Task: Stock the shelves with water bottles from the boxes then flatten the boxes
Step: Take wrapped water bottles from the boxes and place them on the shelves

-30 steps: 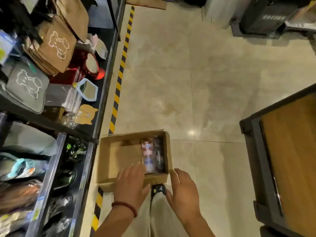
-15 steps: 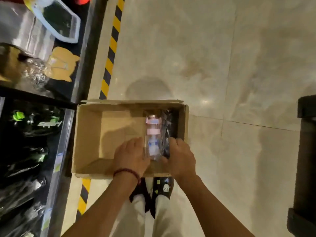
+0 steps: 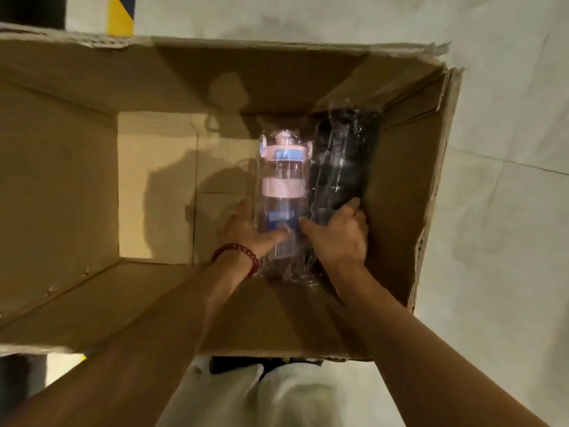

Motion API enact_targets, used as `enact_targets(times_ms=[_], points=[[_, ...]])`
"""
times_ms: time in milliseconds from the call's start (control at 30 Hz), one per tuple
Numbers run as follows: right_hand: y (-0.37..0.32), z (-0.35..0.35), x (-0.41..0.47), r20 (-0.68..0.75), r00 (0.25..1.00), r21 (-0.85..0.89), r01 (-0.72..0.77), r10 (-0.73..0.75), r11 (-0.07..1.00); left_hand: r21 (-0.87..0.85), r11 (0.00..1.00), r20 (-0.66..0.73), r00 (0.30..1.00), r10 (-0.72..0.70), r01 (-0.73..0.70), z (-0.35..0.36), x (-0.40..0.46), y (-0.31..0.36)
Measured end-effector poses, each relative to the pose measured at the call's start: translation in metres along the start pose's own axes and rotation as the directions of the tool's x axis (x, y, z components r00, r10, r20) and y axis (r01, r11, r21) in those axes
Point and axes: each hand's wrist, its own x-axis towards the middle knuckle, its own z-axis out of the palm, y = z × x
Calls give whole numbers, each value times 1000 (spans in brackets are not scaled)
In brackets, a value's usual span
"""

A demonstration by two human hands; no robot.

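Note:
An open cardboard box (image 3: 61,167) fills the view, standing on the tiled floor. Two plastic-wrapped water bottles lie side by side on its bottom at the right. The clear bottle with a pink lid and pink band (image 3: 282,177) is on the left, and my left hand (image 3: 246,231), with a red bead bracelet on the wrist, grips its lower end. The black bottle (image 3: 345,161) lies against the box's right wall, and my right hand (image 3: 338,234) grips its lower end, fingers curled round it.
The left half of the box bottom is bare cardboard. Pale floor tiles (image 3: 508,211) lie to the right and beyond the box. A yellow and black floor stripe (image 3: 120,13) shows at the top left. My pale trouser legs (image 3: 261,396) stand just behind the box's near wall.
I have leaned in close, so the box now fills the view. Both hands went from the near rim down inside and took hold of the two bottles.

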Motion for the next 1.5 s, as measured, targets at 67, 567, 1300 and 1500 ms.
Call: enact_targets(times_ms=[67, 567, 1300, 1500], points=[[3, 10, 12, -42, 999, 61, -23, 25, 998, -109, 993, 29, 999, -34, 37, 8, 16, -6], [8, 13, 15, 246, 967, 622, -109, -62, 775, -143, 988, 120, 992, -44, 61, -32, 21, -19], [-119, -122, -238, 277, 913, 578, 90, -299, 811, -402, 902, -281, 959, 43, -158, -220, -231, 48], [-175, -181, -317, 219, 850, 570, 287, -479, 770, -527, 762, -440, 888, 135, -377, -285, -321, 102]])
